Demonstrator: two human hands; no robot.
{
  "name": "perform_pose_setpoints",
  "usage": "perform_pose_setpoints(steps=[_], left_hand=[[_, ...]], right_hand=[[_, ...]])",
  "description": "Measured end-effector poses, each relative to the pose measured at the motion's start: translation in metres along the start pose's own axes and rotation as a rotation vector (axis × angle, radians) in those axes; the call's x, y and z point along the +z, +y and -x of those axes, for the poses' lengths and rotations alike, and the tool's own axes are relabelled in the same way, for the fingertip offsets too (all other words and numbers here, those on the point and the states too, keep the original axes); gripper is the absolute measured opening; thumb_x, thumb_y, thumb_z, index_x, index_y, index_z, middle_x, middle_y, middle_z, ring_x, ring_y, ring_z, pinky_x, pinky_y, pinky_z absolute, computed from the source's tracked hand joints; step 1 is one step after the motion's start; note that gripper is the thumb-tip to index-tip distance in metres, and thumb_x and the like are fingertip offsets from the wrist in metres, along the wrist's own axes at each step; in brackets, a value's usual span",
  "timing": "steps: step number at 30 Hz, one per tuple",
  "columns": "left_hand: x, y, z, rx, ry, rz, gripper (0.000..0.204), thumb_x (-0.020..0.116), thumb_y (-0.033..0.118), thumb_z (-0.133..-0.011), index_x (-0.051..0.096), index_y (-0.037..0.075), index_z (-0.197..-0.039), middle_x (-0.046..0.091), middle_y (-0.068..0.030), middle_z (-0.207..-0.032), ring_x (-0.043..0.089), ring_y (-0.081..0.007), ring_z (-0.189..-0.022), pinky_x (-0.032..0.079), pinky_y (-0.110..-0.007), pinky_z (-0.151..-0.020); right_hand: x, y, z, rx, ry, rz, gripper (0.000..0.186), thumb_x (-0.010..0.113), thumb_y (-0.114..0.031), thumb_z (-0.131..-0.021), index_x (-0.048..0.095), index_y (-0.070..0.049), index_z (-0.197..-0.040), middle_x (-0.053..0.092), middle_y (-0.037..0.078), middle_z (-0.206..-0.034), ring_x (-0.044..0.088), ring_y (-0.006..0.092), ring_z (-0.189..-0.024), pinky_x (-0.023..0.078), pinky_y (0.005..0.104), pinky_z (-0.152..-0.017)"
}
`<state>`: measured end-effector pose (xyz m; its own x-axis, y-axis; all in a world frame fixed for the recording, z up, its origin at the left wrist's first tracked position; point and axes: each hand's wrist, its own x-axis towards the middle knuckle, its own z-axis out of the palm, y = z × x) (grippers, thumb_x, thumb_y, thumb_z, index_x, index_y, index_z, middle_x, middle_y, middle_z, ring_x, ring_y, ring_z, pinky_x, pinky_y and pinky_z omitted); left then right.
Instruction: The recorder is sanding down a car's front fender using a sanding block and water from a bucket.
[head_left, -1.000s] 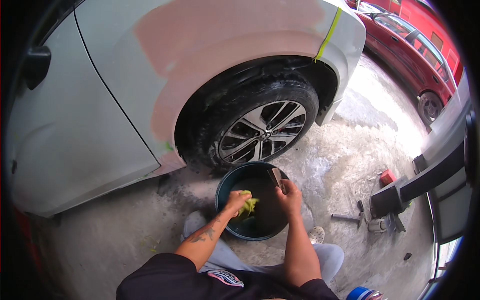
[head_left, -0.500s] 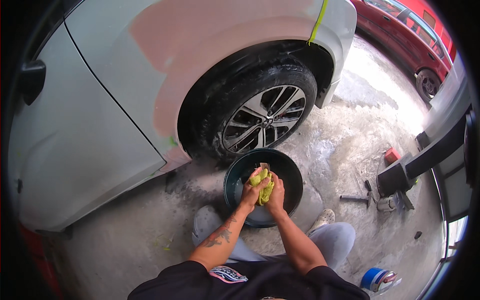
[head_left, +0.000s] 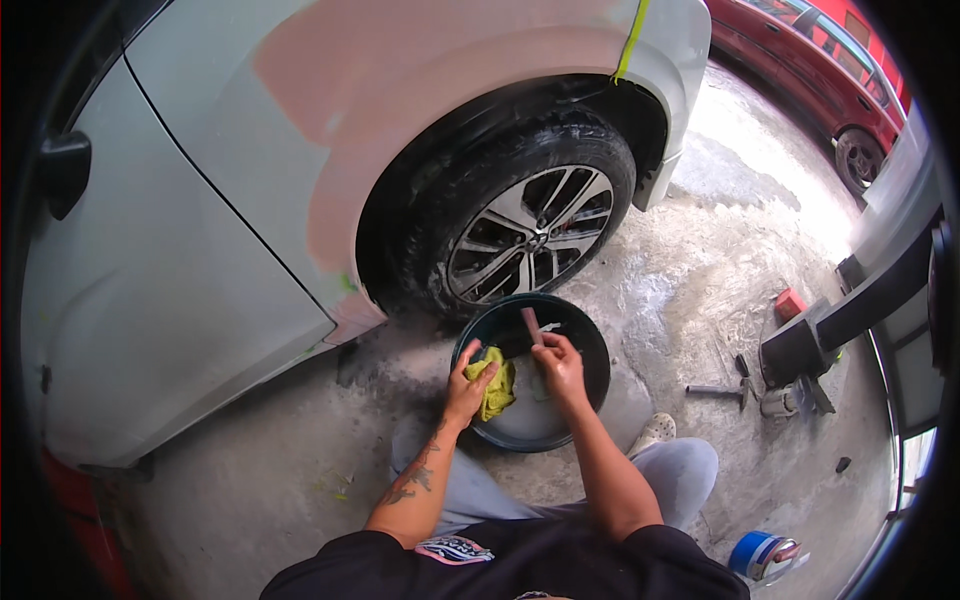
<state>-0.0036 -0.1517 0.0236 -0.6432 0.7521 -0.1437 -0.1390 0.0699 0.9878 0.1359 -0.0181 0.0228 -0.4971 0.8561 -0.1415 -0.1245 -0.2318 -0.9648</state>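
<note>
My left hand [head_left: 463, 390] grips a crumpled yellow-green cloth [head_left: 496, 398] over the left part of a dark green basin [head_left: 592, 360], which holds cloudy water [head_left: 535, 405]. In my right hand [head_left: 562, 368] is a narrow, flat, reddish-brown block [head_left: 530, 322], held upright over the basin, apart from the cloth. Just beyond the basin is the wheel [head_left: 530, 235] of a white car [head_left: 170, 270], whose panel carries dull pink patches [head_left: 295, 70] and a yellow-green tape strip [head_left: 628, 42].
A hammer [head_left: 715, 391], red block [head_left: 789, 303] and metal can [head_left: 778, 402] lie by a black post base [head_left: 790, 355] on the right. A blue-banded can [head_left: 755, 553] stands lower right on the concrete floor [head_left: 250, 510]. A maroon car [head_left: 820, 75] is parked beyond.
My hands came together with the cloth around the block half a second ago, and have since separated, the cloth leftward, the block rightward. The view has also shifted slightly.
</note>
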Motion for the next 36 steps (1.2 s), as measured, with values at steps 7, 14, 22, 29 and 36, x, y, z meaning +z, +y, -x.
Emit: perform_pose_setpoints(steps=[7,14,22,29,36], left_hand=[[0.005,0.024,-0.015,0.147,-0.025,0.008,0.062,0.072,0.019,-0.092,0.044,0.007,-0.145,0.049,-0.0101,-0.143,0.048,-0.0198,-0.129,0.038,-0.032,-0.108],[0.008,0.117,0.004,0.063,0.097,-0.066,0.059,0.08,0.017,-0.085,0.05,0.007,-0.136,0.058,-0.0078,-0.127,0.058,-0.0172,-0.11,0.047,-0.031,-0.095],[0.011,0.324,0.036,0.089,0.059,-0.208,0.062,0.083,0.023,-0.083,0.051,0.006,-0.133,0.061,-0.0081,-0.12,0.059,-0.017,-0.105,0.049,-0.031,-0.091],[-0.011,0.475,0.035,0.194,-0.251,-0.527,0.079,0.082,0.041,-0.082,0.05,0.006,-0.145,0.066,-0.0114,-0.114,0.06,-0.0174,-0.104,0.048,-0.032,-0.092],[-0.009,0.617,0.01,0.146,-0.333,-0.85,0.065,0.081,0.029,-0.085,0.056,0.014,-0.142,0.065,-0.0042,-0.094,0.062,-0.0111,-0.085,0.053,-0.03,-0.078]], right_hand=[[0.041,-0.005,0.026,-0.139,-0.109,0.248,0.033,0.071,-0.025,-0.093,0.07,-0.003,-0.118,0.062,0.005,-0.094,0.058,0.0124,-0.083,0.048,0.0272,-0.076],[0.054,-0.102,0.04,-0.039,-0.254,0.331,0.037,0.068,-0.029,-0.096,0.069,-0.006,-0.125,0.06,0.007,-0.094,0.057,0.0142,-0.082,0.048,0.0269,-0.076],[0.113,-0.261,0.082,-0.268,-0.122,0.386,0.039,0.068,-0.028,-0.094,0.067,-0.005,-0.125,0.064,0.015,-0.1,0.063,0.0253,-0.087,0.05,0.0357,-0.083],[0.158,-0.401,0.113,0.178,-0.207,-0.261,0.041,0.074,-0.02,-0.092,0.062,-0.001,-0.127,0.069,0.006,-0.108,0.062,0.0104,-0.097,0.05,0.026,-0.085],[0.187,-0.446,0.117,0.228,-0.048,-0.517,0.054,0.076,-0.021,-0.089,0.053,-0.011,-0.136,0.062,0.006,-0.106,0.06,0.0112,-0.092,0.048,0.0257,-0.073]])
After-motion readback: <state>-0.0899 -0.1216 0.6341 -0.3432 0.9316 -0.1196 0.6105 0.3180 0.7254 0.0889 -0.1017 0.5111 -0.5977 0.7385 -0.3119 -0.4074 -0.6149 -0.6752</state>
